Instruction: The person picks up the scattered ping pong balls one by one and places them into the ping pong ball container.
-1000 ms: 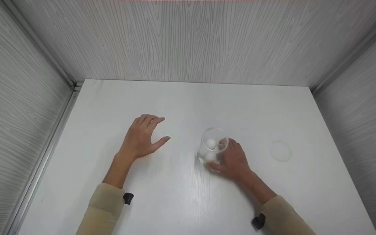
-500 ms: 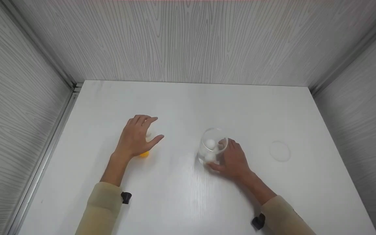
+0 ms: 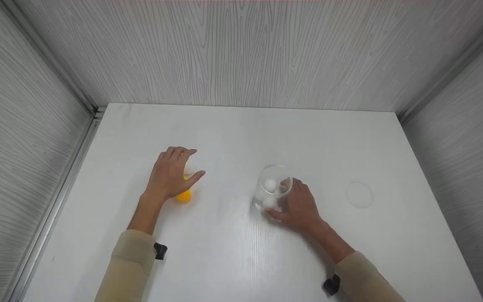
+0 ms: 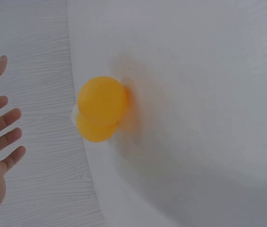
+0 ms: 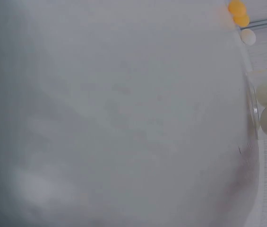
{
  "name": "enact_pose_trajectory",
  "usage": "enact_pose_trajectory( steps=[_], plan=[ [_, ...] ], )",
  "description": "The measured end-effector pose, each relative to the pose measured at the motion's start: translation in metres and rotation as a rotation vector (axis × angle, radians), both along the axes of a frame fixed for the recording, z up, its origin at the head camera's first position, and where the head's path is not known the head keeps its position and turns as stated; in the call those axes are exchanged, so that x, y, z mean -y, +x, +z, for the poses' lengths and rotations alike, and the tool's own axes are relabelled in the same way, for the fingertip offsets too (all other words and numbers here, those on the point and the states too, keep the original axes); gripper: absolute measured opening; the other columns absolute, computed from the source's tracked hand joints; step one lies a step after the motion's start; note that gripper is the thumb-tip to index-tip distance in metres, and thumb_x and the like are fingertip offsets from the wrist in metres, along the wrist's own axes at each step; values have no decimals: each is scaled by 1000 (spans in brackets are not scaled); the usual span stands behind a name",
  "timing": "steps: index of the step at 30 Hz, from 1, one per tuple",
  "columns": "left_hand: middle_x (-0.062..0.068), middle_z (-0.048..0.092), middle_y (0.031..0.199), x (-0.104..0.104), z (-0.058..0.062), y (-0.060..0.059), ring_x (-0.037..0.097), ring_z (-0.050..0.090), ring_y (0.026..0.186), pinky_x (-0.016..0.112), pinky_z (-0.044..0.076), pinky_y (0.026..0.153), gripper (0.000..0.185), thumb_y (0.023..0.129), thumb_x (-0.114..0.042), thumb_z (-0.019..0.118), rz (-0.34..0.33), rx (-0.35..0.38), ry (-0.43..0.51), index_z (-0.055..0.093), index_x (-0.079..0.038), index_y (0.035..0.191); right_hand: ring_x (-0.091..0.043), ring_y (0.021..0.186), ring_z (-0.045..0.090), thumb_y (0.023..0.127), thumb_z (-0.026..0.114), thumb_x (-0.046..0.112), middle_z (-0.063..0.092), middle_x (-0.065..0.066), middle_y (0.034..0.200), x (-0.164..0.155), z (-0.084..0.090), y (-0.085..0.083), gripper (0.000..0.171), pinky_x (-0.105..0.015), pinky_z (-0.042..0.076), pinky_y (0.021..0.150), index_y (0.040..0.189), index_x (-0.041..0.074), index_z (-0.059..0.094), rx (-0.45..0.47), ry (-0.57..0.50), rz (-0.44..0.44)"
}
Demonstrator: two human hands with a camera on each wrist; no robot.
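Note:
My right hand grips a clear cylindrical cup from its right side, thumb at the near side and fingers behind. Several white ping-pong balls lie inside, partly hidden by the hand. On the left, my left hand is spread with thumb and fingers apart, holding nothing. Partly under it sit two orange ping-pong balls and a white ball, grouped on the table. In the left wrist view, a gap shows between the left hand and these balls.
A thin, pale ring lies flat on the white table, right of the cup. Wood-grained panels rise at the back and on both sides.
My left hand has shifted left and slightly back, so the orange balls and a white ball now show beside it. The right hand and the cup have stayed put.

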State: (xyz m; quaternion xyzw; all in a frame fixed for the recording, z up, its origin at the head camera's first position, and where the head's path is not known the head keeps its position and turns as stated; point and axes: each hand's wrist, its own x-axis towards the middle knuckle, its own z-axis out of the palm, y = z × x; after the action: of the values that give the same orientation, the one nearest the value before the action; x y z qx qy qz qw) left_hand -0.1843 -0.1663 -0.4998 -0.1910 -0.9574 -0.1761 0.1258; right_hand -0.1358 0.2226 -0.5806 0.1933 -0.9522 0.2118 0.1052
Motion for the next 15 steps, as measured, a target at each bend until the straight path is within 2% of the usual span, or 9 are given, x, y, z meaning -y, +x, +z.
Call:
enact_pose_trajectory(
  steps=[8, 15],
  plan=[
    [16, 66, 134, 3, -3, -6, 38, 57, 127, 53, 50, 107, 60, 96, -49, 69, 26, 19, -60, 61, -10, 141, -33, 112, 60, 75, 79, 67, 65, -13, 115, -1, -1, -1, 87, -50, 51, 103, 126, 1, 55, -1, 1, -3],
    [18, 66, 134, 8, -5, -11, 40, 56, 128, 55, 50, 107, 61, 96, -49, 68, 55, 76, -123, 60, -9, 142, -32, 113, 59, 77, 78, 69, 64, -13, 118, 0, -1, 0, 87, -50, 50, 105, 126, 0, 56, 12, 12, -3]
  ],
)
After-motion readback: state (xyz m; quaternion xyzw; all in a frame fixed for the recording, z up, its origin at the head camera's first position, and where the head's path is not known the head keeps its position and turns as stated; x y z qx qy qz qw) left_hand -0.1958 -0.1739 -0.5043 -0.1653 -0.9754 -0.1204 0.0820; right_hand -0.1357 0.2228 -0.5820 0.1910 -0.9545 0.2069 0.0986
